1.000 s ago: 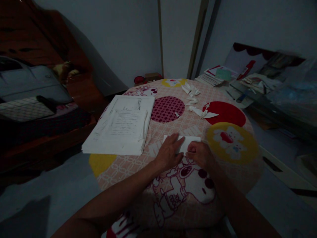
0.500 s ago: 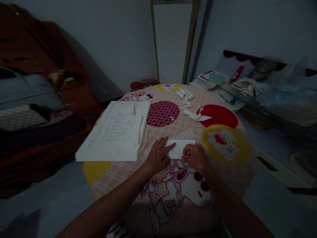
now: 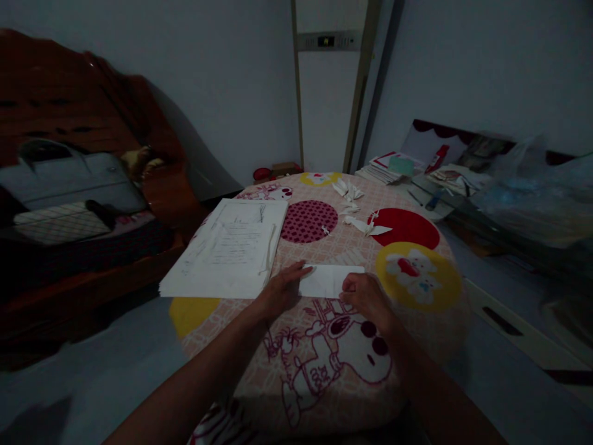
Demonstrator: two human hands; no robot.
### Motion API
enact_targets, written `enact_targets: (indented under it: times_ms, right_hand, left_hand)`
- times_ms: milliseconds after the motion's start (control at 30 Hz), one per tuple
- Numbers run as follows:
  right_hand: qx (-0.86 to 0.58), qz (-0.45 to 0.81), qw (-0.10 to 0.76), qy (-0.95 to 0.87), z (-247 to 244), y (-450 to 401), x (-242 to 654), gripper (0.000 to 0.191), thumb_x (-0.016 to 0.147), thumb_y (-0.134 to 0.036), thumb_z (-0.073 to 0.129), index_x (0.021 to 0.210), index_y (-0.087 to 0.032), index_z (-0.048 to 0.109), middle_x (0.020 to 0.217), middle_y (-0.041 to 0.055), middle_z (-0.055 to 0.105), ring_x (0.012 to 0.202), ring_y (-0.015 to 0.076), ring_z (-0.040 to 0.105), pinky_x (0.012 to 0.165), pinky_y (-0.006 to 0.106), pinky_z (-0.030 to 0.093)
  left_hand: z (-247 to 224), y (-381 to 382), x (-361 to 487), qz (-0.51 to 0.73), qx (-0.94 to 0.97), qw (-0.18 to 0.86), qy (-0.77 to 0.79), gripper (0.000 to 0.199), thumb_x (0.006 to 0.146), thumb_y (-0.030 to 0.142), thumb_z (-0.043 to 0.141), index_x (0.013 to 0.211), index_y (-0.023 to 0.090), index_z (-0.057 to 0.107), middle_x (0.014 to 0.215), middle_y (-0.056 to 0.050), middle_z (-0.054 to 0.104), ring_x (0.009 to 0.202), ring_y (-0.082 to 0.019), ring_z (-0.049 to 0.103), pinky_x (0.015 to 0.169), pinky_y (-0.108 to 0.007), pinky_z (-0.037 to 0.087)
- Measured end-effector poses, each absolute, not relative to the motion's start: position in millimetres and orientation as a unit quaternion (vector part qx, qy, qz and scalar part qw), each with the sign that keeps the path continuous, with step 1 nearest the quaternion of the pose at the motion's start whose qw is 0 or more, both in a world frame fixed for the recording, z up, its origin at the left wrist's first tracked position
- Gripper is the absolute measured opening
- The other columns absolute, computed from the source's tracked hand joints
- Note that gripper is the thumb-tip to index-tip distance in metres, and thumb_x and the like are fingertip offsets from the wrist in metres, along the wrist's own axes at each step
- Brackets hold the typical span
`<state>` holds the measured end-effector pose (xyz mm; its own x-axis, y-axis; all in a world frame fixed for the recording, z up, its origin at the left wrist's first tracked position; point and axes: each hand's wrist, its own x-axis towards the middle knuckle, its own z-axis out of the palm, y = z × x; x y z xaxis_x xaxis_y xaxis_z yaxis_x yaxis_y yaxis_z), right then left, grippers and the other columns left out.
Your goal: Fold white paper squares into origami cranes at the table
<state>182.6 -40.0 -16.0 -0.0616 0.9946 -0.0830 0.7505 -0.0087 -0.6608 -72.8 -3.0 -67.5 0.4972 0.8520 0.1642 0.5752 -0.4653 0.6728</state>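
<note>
A small folded white paper (image 3: 324, 282) lies flat on the patterned tablecloth (image 3: 259, 383) between my hands. My left hand (image 3: 283, 289) rests at its left edge, fingers stretched toward the paper. At the right end, my right hand (image 3: 364, 295) has its fingers curled and pinched on the paper's edge. Left of my hands lies a stack of white sheets (image 3: 222, 247) with writing on the top one. Beyond the paper, several folded white paper figures (image 3: 368, 227) sit near the red circle of the cloth.
A glass-topped surface on the right holds books (image 3: 382, 168), a red tube (image 3: 437, 158) and plastic bags (image 3: 528, 179). On the left, a wooden seat (image 3: 171, 179) bears a grey bag (image 3: 78, 179). A tall white cabinet (image 3: 328, 105) stands behind the table.
My left hand has slid left along the paper, uncovering more of it, while my right hand remains on the right end. The head view has tilted up and turned slightly left.
</note>
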Motion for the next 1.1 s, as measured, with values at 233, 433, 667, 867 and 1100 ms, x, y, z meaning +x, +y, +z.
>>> enact_targets:
  times_ms: [233,433,667,867,1100]
  right_hand:
    - [-0.642,0.276,0.249,-0.670,-21.3,-43.4,182.5,0.005,0.066,-0.014,0.066,0.065,-0.018,0.065,0.060,0.0002,0.066,0.056,0.0132,0.058,0.054,0.023,0.038]
    - [-0.659,0.261,0.250,-0.660,-32.1,-41.0,212.3,0.004,0.061,-0.013,0.066,0.062,-0.017,0.066,0.063,0.0034,0.068,0.059,0.0159,0.061,0.056,0.024,0.042]
    - [-0.685,0.270,0.247,-0.630,-25.4,-31.5,244.0,0.005,0.062,-0.017,0.065,0.057,-0.019,0.062,0.051,0.0027,0.062,0.051,0.0165,0.057,0.050,0.026,0.039]
    - [-0.667,0.364,0.361,-0.540,-25.7,-13.2,242.6,0.011,0.056,-0.021,0.072,0.064,-0.019,0.065,0.055,0.0016,0.064,0.049,0.0150,0.056,0.047,0.026,0.042]
    - [-0.567,0.515,0.373,-0.524,-26.6,7.6,245.5,0.020,0.059,-0.032,0.076,0.068,-0.015,0.069,0.052,0.0011,0.066,0.042,0.0100,0.054,0.041,0.020,0.040]
  left_hand:
    - [-55.4,4.8,-47.8,0.254,0.835,0.187,0.452,0.062,0.082,0.036,0.066,0.138,0.015,0.051,0.142,-0.017,0.053,0.133,-0.030,0.048,0.112,-0.048,0.039]
    - [-43.7,17.1,-32.6,0.178,0.853,0.171,0.460,0.063,0.071,0.032,0.079,0.129,0.019,0.060,0.130,-0.013,0.061,0.120,-0.029,0.055,0.105,-0.040,0.044]
    - [-29.1,36.8,-30.8,0.120,0.844,0.167,0.496,0.065,0.054,0.034,0.087,0.115,0.019,0.068,0.109,-0.010,0.066,0.104,-0.030,0.060,0.095,-0.037,0.045]
    - [-29.9,43.0,-33.8,0.209,0.789,0.256,0.517,0.031,0.054,0.021,0.081,0.082,0.017,0.069,0.085,-0.004,0.067,0.082,-0.022,0.061,0.074,-0.030,0.046]
    - [-39.3,39.8,-34.2,0.401,0.585,0.548,0.443,0.032,0.052,0.027,0.083,0.070,0.015,0.059,0.065,0.001,0.063,0.056,-0.012,0.055,0.054,-0.024,0.042]
